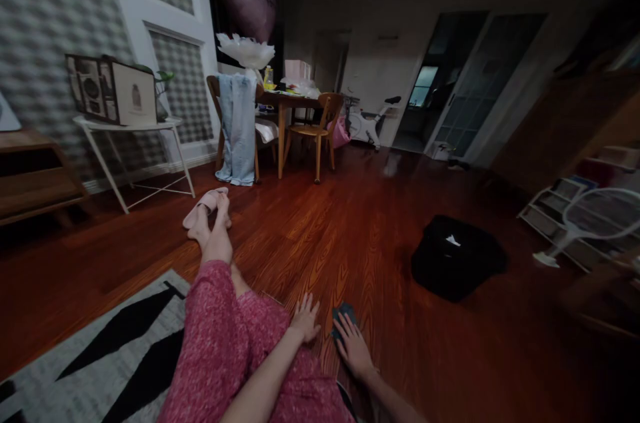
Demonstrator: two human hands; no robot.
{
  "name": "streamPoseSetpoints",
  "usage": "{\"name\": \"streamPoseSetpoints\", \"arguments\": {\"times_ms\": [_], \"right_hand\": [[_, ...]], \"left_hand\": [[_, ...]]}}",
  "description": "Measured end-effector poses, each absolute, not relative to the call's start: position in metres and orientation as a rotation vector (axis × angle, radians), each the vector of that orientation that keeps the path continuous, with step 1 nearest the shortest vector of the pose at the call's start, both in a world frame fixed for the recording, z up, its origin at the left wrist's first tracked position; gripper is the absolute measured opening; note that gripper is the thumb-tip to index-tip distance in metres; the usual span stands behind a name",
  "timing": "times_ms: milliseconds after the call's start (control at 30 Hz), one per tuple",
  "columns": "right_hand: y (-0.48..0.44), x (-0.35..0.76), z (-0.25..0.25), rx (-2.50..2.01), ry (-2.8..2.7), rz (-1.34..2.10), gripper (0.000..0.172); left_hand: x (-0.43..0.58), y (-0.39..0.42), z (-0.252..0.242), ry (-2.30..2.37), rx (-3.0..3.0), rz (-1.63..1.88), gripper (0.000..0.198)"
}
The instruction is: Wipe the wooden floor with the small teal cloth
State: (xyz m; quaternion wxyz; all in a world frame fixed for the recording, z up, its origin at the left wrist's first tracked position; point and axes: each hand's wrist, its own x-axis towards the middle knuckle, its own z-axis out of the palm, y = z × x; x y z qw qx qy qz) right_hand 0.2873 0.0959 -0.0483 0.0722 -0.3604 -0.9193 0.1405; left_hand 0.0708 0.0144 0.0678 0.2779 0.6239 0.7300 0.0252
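Dark cloth: on the wood floor, partly under the person's right hand. From where I'm standing, risk is it slides out or bunches if the fingers only press flat. Right fingers extended, slightly spread, over the cloth; can't tell if they pinch any. Left hand splayed wide, nothing visibly held, by the pink garment.

The right hand lies on a cloth on the floor, the left hand to its left. A rug spreads left of the legs; rightward, a bundle sits before a racket and shelf. Ahead stand chairs around a counter; left of them, a box rests on a stand.
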Motion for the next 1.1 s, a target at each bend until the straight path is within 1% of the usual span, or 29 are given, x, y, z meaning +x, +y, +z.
{"name": "streamPoseSetpoints", "arguments": {"times_ms": [167,267,367,500,567,633,700,833,900,1000,1100], "right_hand": [[0.092,0.390,-0.072,-1.309,-2.435,0.424,0.056],[0.085,0.451,-0.085,-1.544,-2.178,0.421,0.061],[0.082,0.483,-0.087,-1.759,-2.004,0.425,0.070],[0.093,0.464,-0.079,-2.051,-1.766,0.406,0.084],[0.102,0.435,-0.074,-2.187,-1.653,0.381,0.086],[0.111,0.399,-0.070,-2.222,-1.651,0.371,0.084],[0.117,0.360,-0.067,-2.106,-1.815,0.370,0.078],[0.107,0.286,-0.066,-1.622,-2.322,0.337,0.062],[0.096,0.259,-0.065,-1.390,-2.541,0.342,0.057],[0.080,0.248,-0.058,-1.100,-2.781,0.385,0.055],[0.074,0.280,-0.047,-0.951,-2.896,0.466,0.055]], "left_hand": [[0.071,0.015,0.068,1.880,1.687,0.087,0.087],[0.069,0.014,0.069,1.867,1.673,0.113,0.087],[0.068,0.013,0.073,1.847,1.667,0.106,0.087],[0.067,0.011,0.077,1.836,1.682,0.107,0.085],[0.065,0.010,0.077,1.834,1.685,0.112,0.084],[0.064,0.009,0.076,1.835,1.682,0.120,0.083],[0.063,0.010,0.075,1.835,1.676,0.129,0.083],[0.063,0.010,0.074,1.833,1.674,0.142,0.082],[0.063,0.010,0.073,1.833,1.675,0.136,0.082],[0.063,0.009,0.072,1.837,1.680,0.143,0.081],[0.062,0.008,0.071,1.834,1.686,0.148,0.081]]}}
